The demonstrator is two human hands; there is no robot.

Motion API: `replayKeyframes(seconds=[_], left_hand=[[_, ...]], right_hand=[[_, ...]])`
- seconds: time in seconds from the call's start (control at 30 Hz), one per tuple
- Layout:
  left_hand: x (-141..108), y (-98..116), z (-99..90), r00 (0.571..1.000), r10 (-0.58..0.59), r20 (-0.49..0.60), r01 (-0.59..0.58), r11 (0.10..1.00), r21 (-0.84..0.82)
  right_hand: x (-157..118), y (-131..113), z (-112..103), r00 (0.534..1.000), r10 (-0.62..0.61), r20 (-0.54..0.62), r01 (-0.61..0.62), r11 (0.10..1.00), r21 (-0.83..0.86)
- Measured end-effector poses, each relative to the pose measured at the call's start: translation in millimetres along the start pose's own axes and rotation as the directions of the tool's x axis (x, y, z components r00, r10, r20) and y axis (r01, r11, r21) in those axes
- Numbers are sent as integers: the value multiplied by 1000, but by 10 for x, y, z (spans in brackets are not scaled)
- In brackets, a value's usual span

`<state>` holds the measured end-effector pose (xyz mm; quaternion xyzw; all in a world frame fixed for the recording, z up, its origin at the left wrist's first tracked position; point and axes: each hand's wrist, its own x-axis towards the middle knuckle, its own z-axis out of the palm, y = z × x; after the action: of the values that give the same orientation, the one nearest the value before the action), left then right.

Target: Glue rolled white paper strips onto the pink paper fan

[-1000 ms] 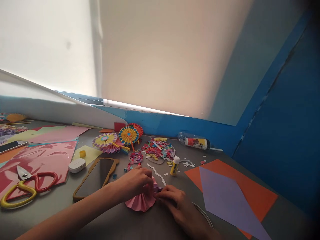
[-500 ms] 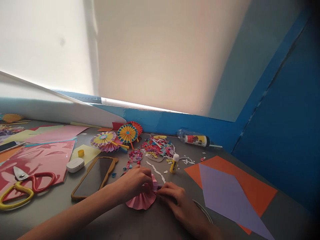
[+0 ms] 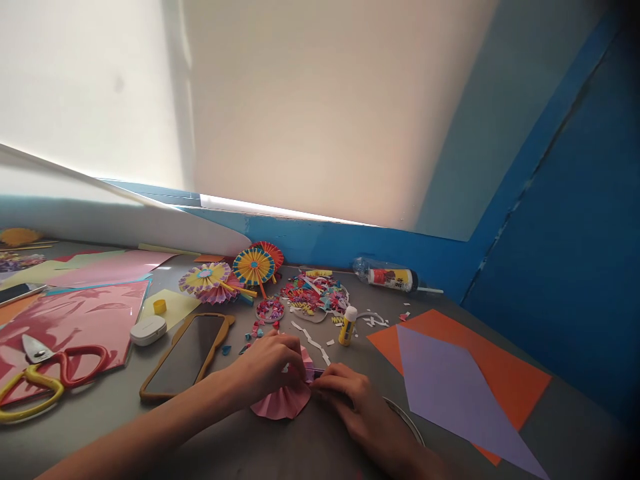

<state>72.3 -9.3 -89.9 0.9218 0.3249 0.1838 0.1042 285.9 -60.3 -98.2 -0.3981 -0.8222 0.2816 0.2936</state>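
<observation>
A pink pleated paper rosette [image 3: 281, 393] lies on the grey table [image 3: 320, 447], directly in front of the person. The left hand [image 3: 265, 367] is clenched over its upper edge, its grip closed on the pleats. The right hand [image 3: 350, 400] comes in from the other side, its grip pinched on a small purple strip [image 3: 315, 373] at the rosette's edge, with the two hands almost touching.

Beyond them stand three finished paper fans: one lilac and yellow [image 3: 205, 282], one yellow and blue [image 3: 253, 267], and one red [image 3: 270, 253], partly behind the second. Paper scraps [image 3: 313, 295] lie in a heap nearby. One yellow glue stick [image 3: 347, 326] stands upright to the right, and its label is too small to read. A clear bottle [image 3: 385, 279] lies by the wall, its dark lettering unreadable.

To the left are one pair of scissors [image 3: 60, 373] with yellow and red handles, one phone [image 3: 187, 357] and one white case [image 3: 149, 330]. On the right, a lilac sheet [image 3: 450, 387] overlaps an orange sheet [image 3: 500, 353].
</observation>
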Motion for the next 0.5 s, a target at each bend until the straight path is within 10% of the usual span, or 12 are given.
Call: replayKeyframes(seconds=[0.5], left_hand=[[-29, 46, -17, 1000, -11, -19, 10, 1000, -26]], right_hand=[[-32, 58, 33, 1000, 15, 6, -15, 1000, 3]])
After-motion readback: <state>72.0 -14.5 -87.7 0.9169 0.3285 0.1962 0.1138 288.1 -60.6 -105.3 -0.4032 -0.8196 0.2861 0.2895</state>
